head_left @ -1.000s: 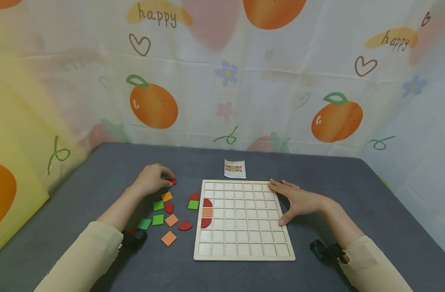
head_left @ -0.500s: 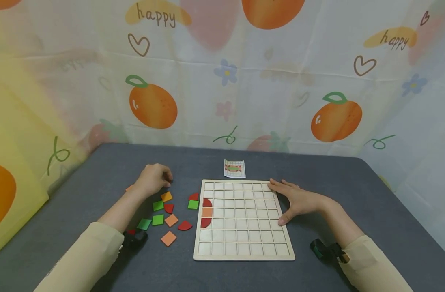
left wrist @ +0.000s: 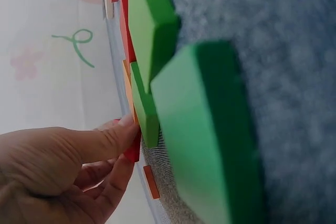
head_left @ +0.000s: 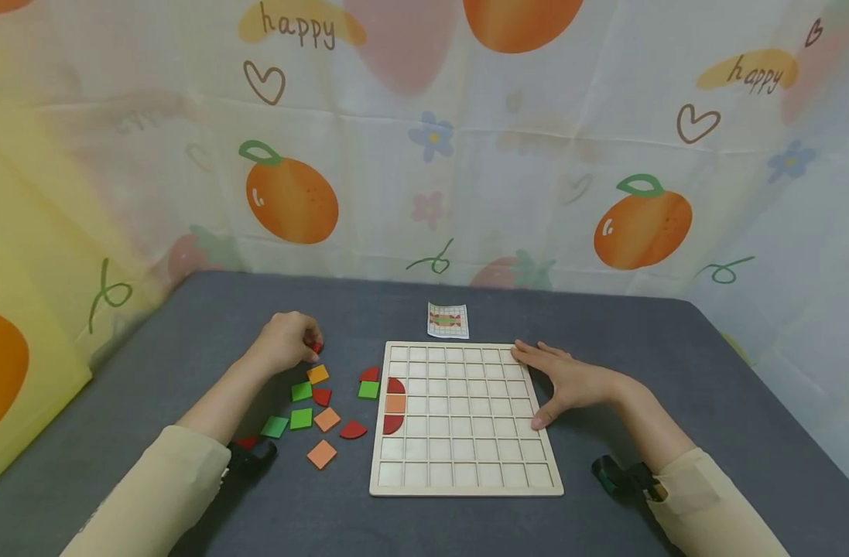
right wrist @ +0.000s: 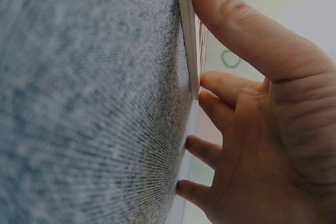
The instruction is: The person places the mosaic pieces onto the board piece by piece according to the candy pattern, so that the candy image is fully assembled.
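Observation:
My left hand (head_left: 285, 343) pinches a small red tile (left wrist: 135, 152) between thumb and fingers, beyond the loose tiles. Part of that tile is hidden by the fingers. Just nearer than the fingertips lies a yellow-orange square tile (head_left: 317, 374). My right hand (head_left: 573, 387) rests with spread fingers along the right edge of a pale wooden grid board (head_left: 466, 492), its thumb on the rim. In the board's left column sit an orange square (head_left: 395, 404) and two red quarter-round tiles, one above (head_left: 395, 386) and one below (head_left: 392, 425).
Left of the board lie several loose tiles: green squares (head_left: 302, 419), orange squares (head_left: 322, 455) and red rounded pieces (head_left: 353, 430). A green tile (head_left: 368, 390) and a red one are close to the board's left edge. Behind the board is a small printed pattern card (head_left: 448, 321).
My left hand has drawn slightly left, and the red tile, hidden half a second ago, shows again between its fingertips. An orange tile beside that wrist is now covered. My right hand stays put.

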Available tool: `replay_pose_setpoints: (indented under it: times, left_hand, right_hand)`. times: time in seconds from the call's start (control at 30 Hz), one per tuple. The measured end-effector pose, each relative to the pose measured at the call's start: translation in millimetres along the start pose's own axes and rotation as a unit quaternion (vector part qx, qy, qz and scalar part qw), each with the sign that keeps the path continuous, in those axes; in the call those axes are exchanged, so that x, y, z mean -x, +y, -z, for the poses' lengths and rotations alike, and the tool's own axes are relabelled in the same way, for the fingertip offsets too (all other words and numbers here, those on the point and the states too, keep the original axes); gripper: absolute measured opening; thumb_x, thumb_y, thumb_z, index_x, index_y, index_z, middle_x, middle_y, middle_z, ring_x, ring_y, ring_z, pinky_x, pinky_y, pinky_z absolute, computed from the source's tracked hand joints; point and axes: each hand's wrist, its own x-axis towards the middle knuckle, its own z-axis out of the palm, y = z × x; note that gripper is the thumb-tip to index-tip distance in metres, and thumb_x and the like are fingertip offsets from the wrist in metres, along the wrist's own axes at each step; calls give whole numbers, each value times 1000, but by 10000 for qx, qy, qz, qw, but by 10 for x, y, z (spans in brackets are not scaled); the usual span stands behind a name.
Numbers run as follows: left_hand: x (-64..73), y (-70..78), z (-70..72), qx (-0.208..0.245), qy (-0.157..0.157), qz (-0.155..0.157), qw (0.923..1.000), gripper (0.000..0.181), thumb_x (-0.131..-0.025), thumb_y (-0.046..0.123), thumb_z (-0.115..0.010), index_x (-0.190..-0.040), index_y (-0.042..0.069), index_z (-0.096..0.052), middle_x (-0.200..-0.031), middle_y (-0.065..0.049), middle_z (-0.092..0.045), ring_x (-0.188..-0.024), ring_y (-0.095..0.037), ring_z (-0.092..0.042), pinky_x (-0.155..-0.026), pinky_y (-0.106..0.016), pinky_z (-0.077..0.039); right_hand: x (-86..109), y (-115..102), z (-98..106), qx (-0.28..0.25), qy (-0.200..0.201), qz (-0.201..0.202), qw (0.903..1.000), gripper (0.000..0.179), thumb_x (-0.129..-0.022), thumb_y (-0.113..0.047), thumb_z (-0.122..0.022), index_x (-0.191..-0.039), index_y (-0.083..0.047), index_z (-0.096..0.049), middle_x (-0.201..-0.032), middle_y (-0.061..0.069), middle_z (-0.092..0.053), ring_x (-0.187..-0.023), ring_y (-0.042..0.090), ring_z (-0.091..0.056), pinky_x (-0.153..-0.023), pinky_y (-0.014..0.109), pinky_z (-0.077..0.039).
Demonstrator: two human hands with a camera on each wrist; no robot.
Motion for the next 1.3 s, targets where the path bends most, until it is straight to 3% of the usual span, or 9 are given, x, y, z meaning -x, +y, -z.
replay_pose_setpoints:
  times: [0.23, 0.4, 0.53, 0.73, 0.97, 1.17, 1.3]
  left_hand:
    - [-5, -14, 47, 240, 80, -209, 9995, 3, -87, 6, -73, -84, 6, -72, -81, -8, -73, -70, -17, -62, -63, -28, -48]
    - [-12, 53, 104, 759, -75, -362, 9964, 9, -90, 10, -69, -97, 4, -72, -87, -9, -75, -72, -16, -64, -65, -28, -48]
    - [6, 162, 88, 1183, -470, -559, 9903, 18, -92, 12, -68, -107, 3, -72, -93, -9, -75, -76, -15, -67, -68, -29, -52]
    - [70, 384, -7, 1836, -1120, -853, 9729, 18, -89, 12, -72, -106, 5, -73, -91, -6, -73, -79, -17, -70, -74, -36, -57]
    - [125, 640, -144, 1845, -1392, -975, 9680, 16, -85, 10, -75, -101, 11, -74, -95, -3, -73, -85, -14, -65, -72, -32, -54]
    - [188, 809, -273, 2098, -1865, -1148, 9529, 11, -83, 9, -78, -93, 11, -74, -82, -4, -70, -73, -15, -65, -69, -33, -55]
    - [210, 886, -352, 2111, -2046, -1274, 9473, 11, -80, 7, -79, -89, 11, -73, -79, -3, -71, -70, -12, -64, -67, -29, -55]
  right_hand:
    - [-4, -7, 1, 36, 2, -36, 10000, 121, -71, -46, -86, -159, -7, -13, -167, 18, -1, -151, 52, 9, -109, 79, 2]
    - [7, -26, 12, -3, 0, -15, 10000, 120, -71, -44, -86, -159, -5, -14, -167, 19, -2, -151, 52, 9, -110, 78, 2]
    - [17, -41, 15, -2, -5, -42, 10000, 120, -71, -44, -86, -159, -5, -14, -167, 19, -1, -151, 52, 9, -110, 78, 3]
    - [13, -39, 8, 49, 1, -82, 10000, 120, -71, -45, -86, -159, -8, -14, -168, 18, -2, -151, 51, 9, -110, 78, 2]
    - [4, -19, 7, 72, -8, -53, 10000, 120, -71, -45, -86, -159, -8, -13, -168, 18, -1, -151, 51, 8, -110, 78, 2]
    - [0, -17, 6, 103, -8, -48, 9999, 120, -71, -46, -86, -159, -8, -13, -168, 18, -2, -151, 51, 8, -110, 78, 2]
    - [2, -19, 5, 97, -2, -65, 9999, 120, -71, -47, -86, -159, -8, -13, -168, 18, -2, -151, 51, 7, -110, 78, 2]
